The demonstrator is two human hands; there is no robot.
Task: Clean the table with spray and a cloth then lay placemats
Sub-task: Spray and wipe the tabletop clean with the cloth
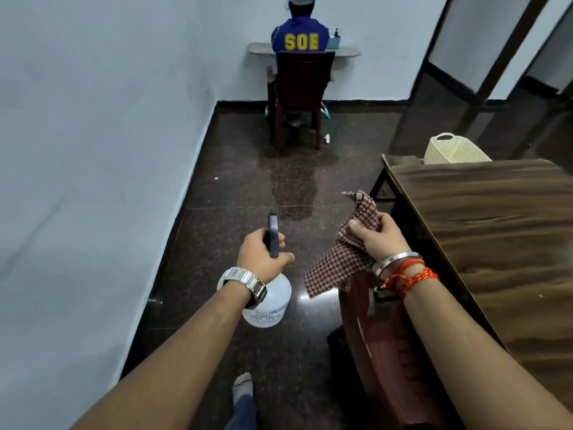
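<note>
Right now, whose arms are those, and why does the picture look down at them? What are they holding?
There is no machine here. The arms belong to a person who wears a camera on their head, so the one picture looks forward and down, just as their own eyes would.

The left hand, the one with the silver watch, grips the dark top of a white spray bottle. The right hand, with the bangle and orange threads at the wrist, holds a checked cloth that hangs loose in the air.

On the right is the brown wooden table to be cleaned. Its top looks bare in the part we can see. A cream basket shows behind its far end, and a reddish chair stands beside it.

Far away, another person sits at a small desk with their back turned.
</note>
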